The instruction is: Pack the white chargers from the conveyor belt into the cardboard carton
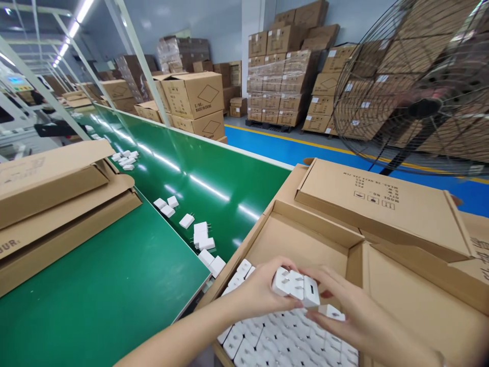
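Hands first, in the head view: your left hand (263, 288) is closed, fingers over and thumb under, on the left end of a short row of white chargers (296, 285), two or three side by side. Your right hand (346, 300) is half open at the other end, fingers above and thumb below; whether it grips that end or only steadies it, you cannot tell from here.

The relation that matters is between that row and the packed chargers (290, 339). The row is held above them, with the pack at 6 o'clock from it. Its long axis runs across you from 9 o'clock to just past 3, so it lies at 3 o'clock from your left hand and between 9 and 10 from your right. Both hands are about equally near. One more charger (331, 312) shows below your right fingers; its support is hidden.

Around them is the open carton (355, 265), its bare cardboard floor at 12 o'clock from your hands. Loose chargers (200, 234) lie on the green belt (229, 173) at 10 o'clock, nearer your left hand. The green tabletop (126, 265) is at 9 o'clock, and a flat carton (382, 211) lies at 2 o'clock
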Motion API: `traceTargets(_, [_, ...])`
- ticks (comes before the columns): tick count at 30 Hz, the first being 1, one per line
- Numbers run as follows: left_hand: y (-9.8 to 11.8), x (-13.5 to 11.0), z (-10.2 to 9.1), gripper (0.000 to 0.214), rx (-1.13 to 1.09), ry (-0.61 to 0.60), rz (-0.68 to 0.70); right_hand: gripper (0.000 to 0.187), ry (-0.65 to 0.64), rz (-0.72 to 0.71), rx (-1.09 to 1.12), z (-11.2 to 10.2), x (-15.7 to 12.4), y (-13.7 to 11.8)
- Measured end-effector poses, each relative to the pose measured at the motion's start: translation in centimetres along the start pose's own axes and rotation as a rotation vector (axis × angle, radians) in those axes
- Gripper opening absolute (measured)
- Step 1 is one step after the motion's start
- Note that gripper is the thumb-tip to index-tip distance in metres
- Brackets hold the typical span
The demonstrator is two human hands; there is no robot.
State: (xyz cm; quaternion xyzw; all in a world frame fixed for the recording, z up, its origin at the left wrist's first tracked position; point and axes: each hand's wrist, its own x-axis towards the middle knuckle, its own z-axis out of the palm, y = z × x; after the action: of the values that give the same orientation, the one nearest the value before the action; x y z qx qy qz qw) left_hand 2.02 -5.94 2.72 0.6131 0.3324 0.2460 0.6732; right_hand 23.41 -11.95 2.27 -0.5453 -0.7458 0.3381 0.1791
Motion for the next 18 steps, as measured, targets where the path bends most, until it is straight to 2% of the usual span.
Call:
traceTargets(2, [0.2, 0.1, 0.2, 0.047, -0.071, 0.023, -0.035, 0.042, 0.056, 0.000, 0.168, 0.7, -0.2, 0.4])
traceTargets(4, [0.2, 0.4, 0.5, 0.049, -0.177, 0.015, -0.076, 0.022, 0.196, 0.039, 0.334, 1.6, -0.3, 1.6])
traceTargets(5, [0.0, 0.7, 0.7, 0.049, -0.227, 0.011, -0.093, 0.019, 0.252, 0.080, 0.433, 2.0, -0.3, 2.2])
traceTargets(8, [-0.7, 2.0, 1.0, 0.049, -0.311, 0.067, -0.158, 0.025, 0.369, 0.326, 0.740, 2.3, -0.4, 3.2])
traceTargets(11, [-1.1, 3.6, 0.9, 0.050, -0.378, 0.103, -0.264, 0.038, 0.381, 0.562, 1.031, 1.5, -0.7, 3.0])
traceTargets(15, [-1.1, 5.2, 0.3, 0.062, -0.516, -0.003, -0.372, 0.034, 0.436, 0.713, 1.424, 1.0, -1.7, 2.4])
traceTargets(18, [-1.2, 5.8, 0.0, 0.057, -0.457, -0.124, -0.427, 0.033, 0.533, 0.773, 1.593, 2.0, -2.4, 2.4])
